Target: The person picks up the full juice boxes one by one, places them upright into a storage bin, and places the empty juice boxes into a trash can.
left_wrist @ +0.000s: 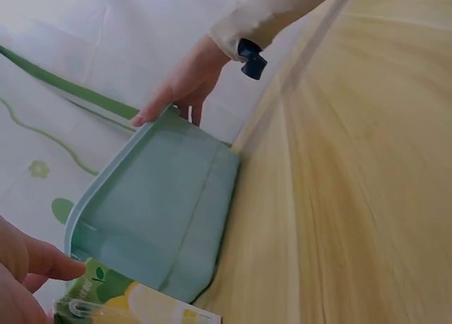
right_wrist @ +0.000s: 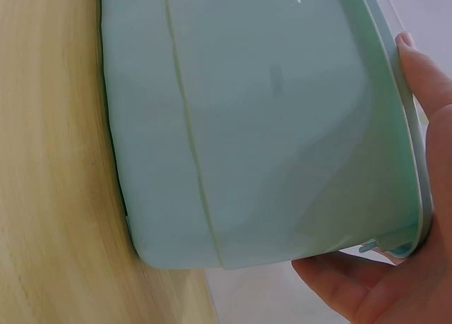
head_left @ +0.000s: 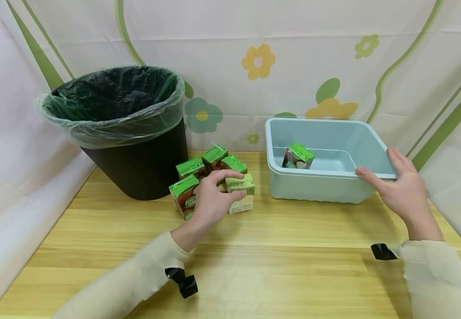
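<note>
My left hand (head_left: 210,195) is at a pale yellow-green juice box (head_left: 243,201) standing on the table. Its index finger crosses the top and the thumb lies against the front. In the left wrist view, a fingertip meets the green top edge of that box, beside its wrapped straw. Several green-topped, dark red juice boxes (head_left: 191,167) cluster behind and left of it, partly covered by the hand. My right hand (head_left: 405,190) grips the near right corner of a light blue plastic bin (head_left: 314,186), thumb on the rim. One juice box (head_left: 299,156) lies inside the bin.
A black trash can (head_left: 134,164) lined with a thin green plastic bag (head_left: 134,133) stands at the back left, close to the cluster of boxes. A flowered cloth (head_left: 222,57) hangs behind the wooden table (head_left: 278,266).
</note>
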Demonstrator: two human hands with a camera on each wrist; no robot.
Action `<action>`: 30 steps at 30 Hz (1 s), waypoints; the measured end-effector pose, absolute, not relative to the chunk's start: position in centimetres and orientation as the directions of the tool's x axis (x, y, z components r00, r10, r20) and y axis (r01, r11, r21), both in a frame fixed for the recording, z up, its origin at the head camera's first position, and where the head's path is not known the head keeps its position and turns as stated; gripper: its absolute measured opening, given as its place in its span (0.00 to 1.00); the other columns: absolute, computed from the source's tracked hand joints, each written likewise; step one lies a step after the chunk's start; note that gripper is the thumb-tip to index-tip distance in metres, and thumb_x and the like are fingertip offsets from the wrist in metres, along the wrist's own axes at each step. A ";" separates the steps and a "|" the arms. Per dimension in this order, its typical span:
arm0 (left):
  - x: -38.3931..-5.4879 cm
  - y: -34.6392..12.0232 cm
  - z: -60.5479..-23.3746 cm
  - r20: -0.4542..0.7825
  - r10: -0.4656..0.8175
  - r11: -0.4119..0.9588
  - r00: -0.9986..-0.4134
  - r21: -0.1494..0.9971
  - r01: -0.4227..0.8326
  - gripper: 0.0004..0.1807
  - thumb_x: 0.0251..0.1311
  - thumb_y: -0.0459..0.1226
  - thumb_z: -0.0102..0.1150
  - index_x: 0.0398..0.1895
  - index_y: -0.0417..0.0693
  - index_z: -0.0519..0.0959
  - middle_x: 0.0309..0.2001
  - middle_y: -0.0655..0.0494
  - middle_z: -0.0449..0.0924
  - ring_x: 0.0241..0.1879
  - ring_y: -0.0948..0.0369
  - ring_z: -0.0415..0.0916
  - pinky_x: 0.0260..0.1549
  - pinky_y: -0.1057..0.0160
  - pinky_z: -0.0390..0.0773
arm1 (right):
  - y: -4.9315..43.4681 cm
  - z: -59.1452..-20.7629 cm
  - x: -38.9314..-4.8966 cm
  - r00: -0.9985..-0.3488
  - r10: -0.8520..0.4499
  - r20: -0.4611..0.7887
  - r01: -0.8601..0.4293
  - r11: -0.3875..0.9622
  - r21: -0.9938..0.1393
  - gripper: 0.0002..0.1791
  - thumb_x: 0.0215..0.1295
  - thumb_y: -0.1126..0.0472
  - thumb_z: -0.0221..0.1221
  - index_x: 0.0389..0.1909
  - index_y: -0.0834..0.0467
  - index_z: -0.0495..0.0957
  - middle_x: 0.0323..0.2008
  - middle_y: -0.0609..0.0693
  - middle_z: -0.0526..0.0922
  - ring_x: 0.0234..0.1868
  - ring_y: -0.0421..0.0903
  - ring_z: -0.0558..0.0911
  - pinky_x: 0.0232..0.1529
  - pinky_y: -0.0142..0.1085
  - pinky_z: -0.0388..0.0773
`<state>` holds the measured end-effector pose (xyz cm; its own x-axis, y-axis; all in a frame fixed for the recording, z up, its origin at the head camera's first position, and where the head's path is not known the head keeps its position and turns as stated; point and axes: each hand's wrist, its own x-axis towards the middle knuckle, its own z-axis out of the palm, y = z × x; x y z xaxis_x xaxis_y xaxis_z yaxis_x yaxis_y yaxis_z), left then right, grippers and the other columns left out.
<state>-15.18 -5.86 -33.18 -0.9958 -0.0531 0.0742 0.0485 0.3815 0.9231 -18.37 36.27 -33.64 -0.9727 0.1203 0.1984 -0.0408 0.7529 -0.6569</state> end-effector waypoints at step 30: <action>-15.5 -6.1 -34.6 0.236 -0.022 0.425 -0.971 0.882 0.205 0.12 0.51 0.35 0.83 0.39 0.59 0.93 0.50 0.62 0.89 0.53 0.58 0.83 0.60 0.46 0.77 | 36.2 -33.7 -18.4 -0.972 0.126 0.196 -0.037 0.747 -0.664 0.57 0.72 0.37 0.63 0.87 0.52 0.38 0.88 0.57 0.37 0.86 0.70 0.39 0.79 0.75 0.41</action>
<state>-15.47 -6.12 -34.61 -0.9714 -0.0224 0.2364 0.2047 0.4253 0.8816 -18.37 36.18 -33.70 -0.9724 0.1265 0.1960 -0.0367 0.7469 -0.6640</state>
